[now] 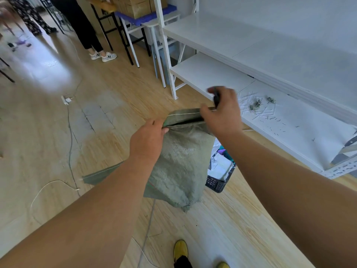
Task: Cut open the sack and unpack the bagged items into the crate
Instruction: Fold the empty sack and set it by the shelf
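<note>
Grey-green woven plastic sack point(179, 161) held up off the pale wood-plank floor point(116, 89), hanging slack and crumpled, mouth uppermost, lower corner dangling just above the boards. Left hand point(147, 140) curled round the near-left corner of the mouth, thumb and fingers pinching the hemmed rim. Right hand point(222, 113) gripping the rim at the far-right corner, fingers bent, with a dark, slim object point(216, 98) clasped in the same fist and poking up beside the thumb; too blurred to tell whether a cutter or something else. Mouth of the sack stretched between the two hands, a dark slit showing along the edge.

Dark plastic lattice crate point(218, 183) on the floor just behind and to the right of the sack, partly hidden by it, filled with white and clear bagged items point(220, 165).

White metal shelving unit point(241, 60) along the right, its lower board scratched and carrying a few small dark scraps point(258, 103). White cable point(48, 187) and a white power plug point(66, 99) on the floor at left. Standing person in black trousers and grey-white sneakers point(103, 56) at upper left, near black-legged tables. Yellow shoes point(180, 250) at the bottom edge.
</note>
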`<state>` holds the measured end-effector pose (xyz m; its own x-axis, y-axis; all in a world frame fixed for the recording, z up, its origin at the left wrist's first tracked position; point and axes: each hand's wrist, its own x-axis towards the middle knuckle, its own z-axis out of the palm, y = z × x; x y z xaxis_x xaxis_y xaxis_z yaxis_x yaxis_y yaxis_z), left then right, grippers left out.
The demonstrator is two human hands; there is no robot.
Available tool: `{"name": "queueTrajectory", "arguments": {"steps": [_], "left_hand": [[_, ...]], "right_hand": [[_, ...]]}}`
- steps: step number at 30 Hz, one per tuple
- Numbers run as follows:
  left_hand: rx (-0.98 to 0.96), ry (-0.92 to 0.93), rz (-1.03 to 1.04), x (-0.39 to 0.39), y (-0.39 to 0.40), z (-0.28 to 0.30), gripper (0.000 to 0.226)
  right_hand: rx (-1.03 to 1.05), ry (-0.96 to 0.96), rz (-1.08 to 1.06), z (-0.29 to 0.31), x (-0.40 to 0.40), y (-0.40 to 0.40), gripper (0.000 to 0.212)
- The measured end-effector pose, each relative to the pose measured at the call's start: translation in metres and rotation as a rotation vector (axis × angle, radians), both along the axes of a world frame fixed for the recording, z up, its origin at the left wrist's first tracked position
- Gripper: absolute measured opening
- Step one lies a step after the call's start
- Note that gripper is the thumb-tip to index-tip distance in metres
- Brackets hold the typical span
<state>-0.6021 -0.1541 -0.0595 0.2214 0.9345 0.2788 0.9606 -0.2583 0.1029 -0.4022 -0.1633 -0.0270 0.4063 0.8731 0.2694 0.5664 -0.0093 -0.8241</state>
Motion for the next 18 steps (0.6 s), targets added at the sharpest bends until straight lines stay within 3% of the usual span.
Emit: {"name": "queueTrajectory", "arguments": {"steps": [2, 4, 8, 10, 11, 14, 16, 18], "left_hand": [[0.033, -0.005, -0.078, 0.009, -0.003, 0.004, 0.024], [0.081, -0.044, -0.138, 0.017, -0.004, 0.009, 0.02], [0.083, -0.127, -0.279, 0.017, -0.007, 0.016, 0.035], [-0.011, -0.048, -0.192, 0.001, -0.005, 0.015, 0.055], [-0.069, 0.051, -0.113, -0.01, -0.004, 0.012, 0.053], [-0.345, 0.361, 0.108, -0.042, -0.003, 0.007, 0.015], [-0.355, 0.395, 0.166, -0.056, -0.007, 0.004, 0.013], [-0.259, 0.369, 0.143, -0.055, -0.009, 0.005, 0.016]], "right_hand": [[-0.063, -0.116, 0.304, 0.008, -0.014, -0.002, 0.062], [-0.229, -0.238, 0.445, 0.008, -0.021, -0.001, 0.069], [-0.354, -0.276, 0.185, -0.001, -0.017, -0.003, 0.015], [-0.356, -0.267, 0.068, -0.008, -0.005, -0.003, 0.014], [-0.372, -0.263, 0.043, -0.01, 0.002, -0.003, 0.016], [-0.423, -0.203, 0.029, -0.018, 0.019, -0.006, 0.02], [-0.47, -0.168, 0.117, -0.023, 0.023, -0.006, 0.018], [-0.575, -0.101, 0.338, -0.026, 0.021, -0.007, 0.027]]}}
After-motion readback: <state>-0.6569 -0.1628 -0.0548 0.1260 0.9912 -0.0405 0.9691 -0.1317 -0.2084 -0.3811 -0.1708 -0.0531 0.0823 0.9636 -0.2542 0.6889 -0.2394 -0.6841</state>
